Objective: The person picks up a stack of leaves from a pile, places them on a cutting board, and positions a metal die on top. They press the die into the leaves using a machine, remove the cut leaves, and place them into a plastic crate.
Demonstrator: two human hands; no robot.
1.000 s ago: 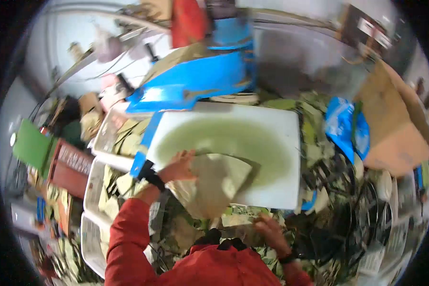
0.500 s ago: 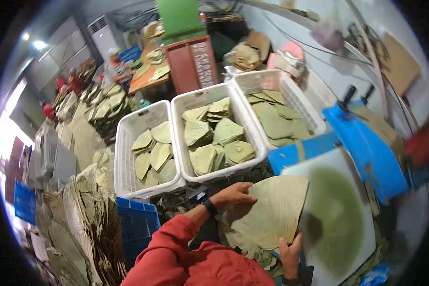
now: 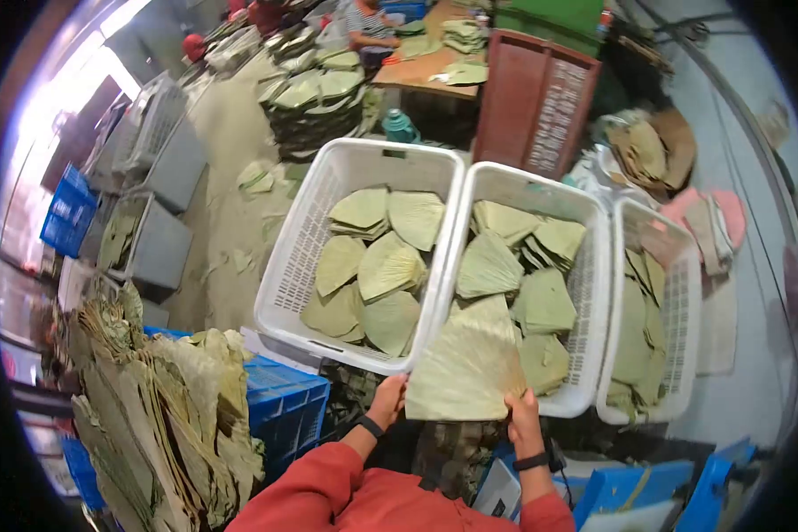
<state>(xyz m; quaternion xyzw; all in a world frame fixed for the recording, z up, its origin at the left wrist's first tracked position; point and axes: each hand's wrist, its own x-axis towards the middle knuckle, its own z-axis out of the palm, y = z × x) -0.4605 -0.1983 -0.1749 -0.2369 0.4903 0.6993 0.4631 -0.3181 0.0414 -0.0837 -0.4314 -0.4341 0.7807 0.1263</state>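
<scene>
A fan-shaped, pale green dried leaf piece (image 3: 461,368) is stretched between my two hands, in front of the white baskets. My left hand (image 3: 387,401) pinches its lower left corner. On the right, my right hand (image 3: 523,415) grips the lower right corner. The leaf overlaps the near edge of the middle white basket (image 3: 601,293), which holds several stacks of similar leaves. Beyond my left hand stands the left white basket (image 3: 279,266), also with several leaf stacks inside.
A third white basket (image 3: 687,355) with leaves stands at right. Large dried leaves (image 3: 168,417) lie beside a blue crate (image 3: 284,403) at left. Blue-edged equipment (image 3: 634,488) is at lower right. Further back are a red cabinet (image 3: 514,97) and a seated person (image 3: 370,27).
The view has swung left. Both hands have carried the leaf from beside the white board to the baskets, and my left hand now holds its corner instead of resting on its upper edge.
</scene>
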